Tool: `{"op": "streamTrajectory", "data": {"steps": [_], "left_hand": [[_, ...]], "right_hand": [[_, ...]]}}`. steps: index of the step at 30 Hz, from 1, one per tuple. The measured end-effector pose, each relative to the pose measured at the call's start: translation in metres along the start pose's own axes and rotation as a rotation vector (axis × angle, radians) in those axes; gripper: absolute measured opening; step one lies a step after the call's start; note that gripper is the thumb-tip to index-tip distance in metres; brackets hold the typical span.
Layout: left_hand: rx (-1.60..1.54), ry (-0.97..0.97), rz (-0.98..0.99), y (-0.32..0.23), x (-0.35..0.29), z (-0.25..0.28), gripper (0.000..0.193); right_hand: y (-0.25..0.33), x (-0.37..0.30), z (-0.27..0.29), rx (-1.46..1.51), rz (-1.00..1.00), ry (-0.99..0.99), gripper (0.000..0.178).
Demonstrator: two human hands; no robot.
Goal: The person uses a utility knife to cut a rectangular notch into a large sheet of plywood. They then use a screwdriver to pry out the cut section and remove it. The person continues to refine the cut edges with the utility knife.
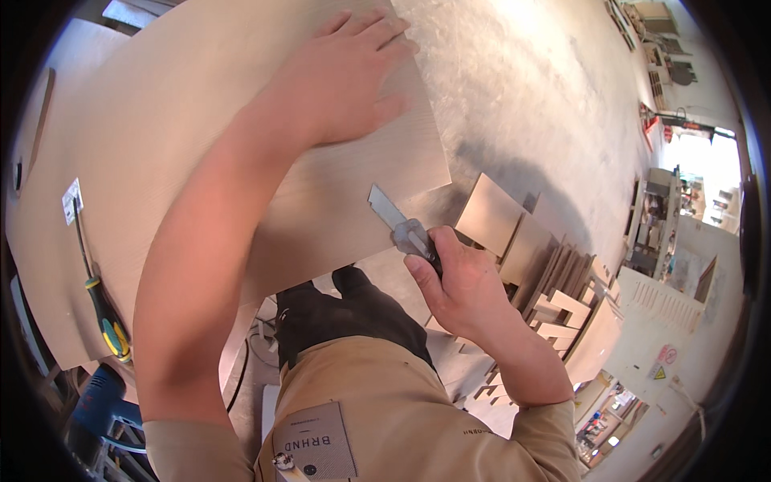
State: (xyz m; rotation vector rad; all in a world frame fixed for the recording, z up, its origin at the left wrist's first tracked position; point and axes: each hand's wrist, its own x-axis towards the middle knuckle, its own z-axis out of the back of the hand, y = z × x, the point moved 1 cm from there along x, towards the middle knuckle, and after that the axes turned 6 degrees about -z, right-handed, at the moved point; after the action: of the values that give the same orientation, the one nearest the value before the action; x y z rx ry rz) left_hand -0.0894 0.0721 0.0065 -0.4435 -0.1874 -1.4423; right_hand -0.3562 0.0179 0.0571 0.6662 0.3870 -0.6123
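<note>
Cigarette [286, 463] overlaps lettered patch [333, 442]; right grip [462, 281] grasps knife [401, 226], left grip [341, 84] spread over panel [193, 88].

The right hand [464, 281] partly hides the knife [408, 234]; the frame crops the panel [181, 88].

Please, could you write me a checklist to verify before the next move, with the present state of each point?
1. Knife held: ok, it is in the right hand.
2. Blade covered: not ok, it is bare.
3. Left hand away from the blade: ok, they are apart.
4. Board free of loose tools: not ok, a screwdriver lies on it.
5. Support under the board: cannot tell, hidden.
</note>
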Motion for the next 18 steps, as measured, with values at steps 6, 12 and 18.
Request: {"op": "streamTrajectory", "data": {"steps": [6,12,18], "left_hand": [[-0.184,0.252,-0.183,0.011,-0.006,0.016,0.092],[-0.304,0.354,-0.366,0.016,-0.013,0.034,0.119],[-0.254,0.339,-0.339,0.006,-0.016,0.031,0.123]], "right_hand": [[-0.001,0.000,-0.008,0.047,0.021,-0.028,0.030],[0.002,-0.002,-0.011,0.055,-0.022,-0.027,0.029],[0.005,0.000,-0.007,0.010,-0.069,-0.104,0.032]]}}
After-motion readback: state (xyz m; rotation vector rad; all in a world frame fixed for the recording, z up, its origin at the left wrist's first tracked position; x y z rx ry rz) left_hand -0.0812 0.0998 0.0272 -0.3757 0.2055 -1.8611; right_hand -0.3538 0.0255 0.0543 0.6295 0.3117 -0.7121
